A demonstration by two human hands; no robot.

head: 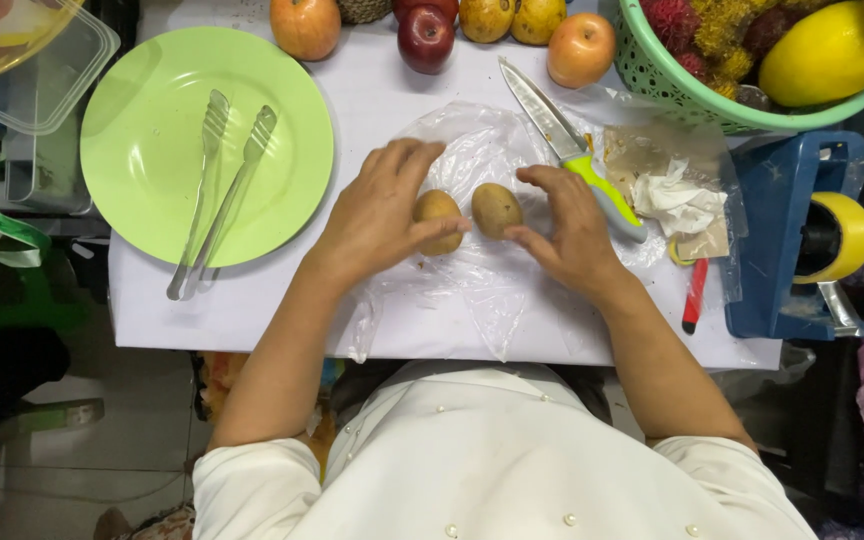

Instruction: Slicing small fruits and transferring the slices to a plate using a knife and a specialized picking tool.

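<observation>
On the desk (252,310), atop a clear plastic sheet (472,150): two brown oval fruits (497,208) side by side, touching both hands. Left hand (377,215) curled around the left fruit, thumb under it; right hand (577,235) pinching the right fruit with fingertips. Just beyond the right hand, a green-handled knife (572,150); well to the left, tongs (217,190) on a green plate (132,100).

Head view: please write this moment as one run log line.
left hand grip: holds small brown oval fruit | right hand grip: touches second brown oval fruit | under: clear plastic sheet | beside: green-handled knife
</observation>
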